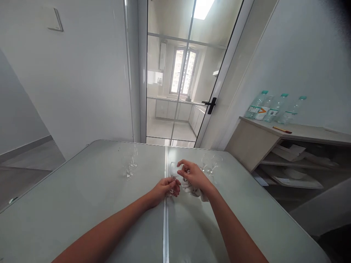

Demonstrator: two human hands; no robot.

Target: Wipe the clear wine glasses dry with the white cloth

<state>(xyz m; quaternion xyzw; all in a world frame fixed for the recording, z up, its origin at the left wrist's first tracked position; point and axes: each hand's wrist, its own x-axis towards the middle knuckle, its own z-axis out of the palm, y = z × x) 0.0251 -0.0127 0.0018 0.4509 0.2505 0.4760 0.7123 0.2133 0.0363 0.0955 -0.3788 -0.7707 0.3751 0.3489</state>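
Near the middle seam of the table, a small stemmed glass [173,169] stands upright with its bowl on top. My left hand [166,187] is closed around its stem, just above the base. My right hand [192,172] is beside the bowl, thumb and index finger curved at its rim and side. A light cloth [192,188] hangs from under the right palm toward the tabletop; the other fingers, partly hidden, appear to grip it.
Two stemmed glasses [128,173] stand on the table [109,219] to the left, and two more [211,168] stand behind my right hand. At the right, a shelf unit [259,133] carries several plastic bottles [274,109] and a yellow-red pen-like stick [282,130]. A glazed door [181,84] is beyond.
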